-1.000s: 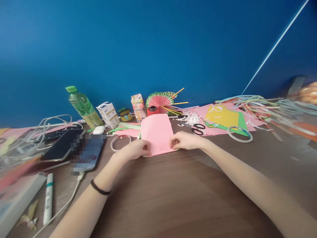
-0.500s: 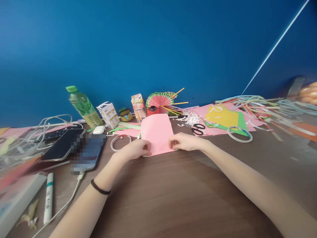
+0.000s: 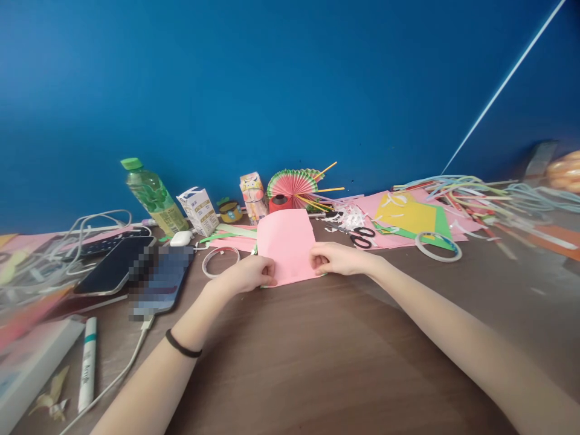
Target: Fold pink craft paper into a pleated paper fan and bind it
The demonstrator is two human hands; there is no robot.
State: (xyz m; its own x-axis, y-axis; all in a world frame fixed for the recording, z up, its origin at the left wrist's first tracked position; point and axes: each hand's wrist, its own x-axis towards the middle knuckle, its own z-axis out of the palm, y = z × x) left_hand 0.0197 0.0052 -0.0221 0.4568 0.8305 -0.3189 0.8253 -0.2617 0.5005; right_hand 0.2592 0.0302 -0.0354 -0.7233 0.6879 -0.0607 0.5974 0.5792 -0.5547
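Note:
A pink sheet of paper (image 3: 290,244) lies on the brown table between my hands, its far end curving up. At its near left corner my left hand (image 3: 256,272) is closed, fingers curled and pinching the edge. My right hand (image 3: 333,260) grips the near right corner the same way, thumb against the fingers. A sliver of green shows under the paper's near edge. Just left of my left hand lies a roll of tape (image 3: 205,264). Black-handled scissors (image 3: 361,237) rest beyond my right hand.
Along the blue wall stand a green bottle (image 3: 154,196), a small white box (image 3: 199,211) and a pink-green paper fan (image 3: 290,181). Coloured paper (image 3: 408,214), another tape roll (image 3: 438,258) and paper strips lie right. Phones (image 3: 165,281), cables and a marker (image 3: 87,365) lie left.
Almost nothing differs. The far end of the pink paper sits very slightly lower, and both hands keep hold of its near corners.

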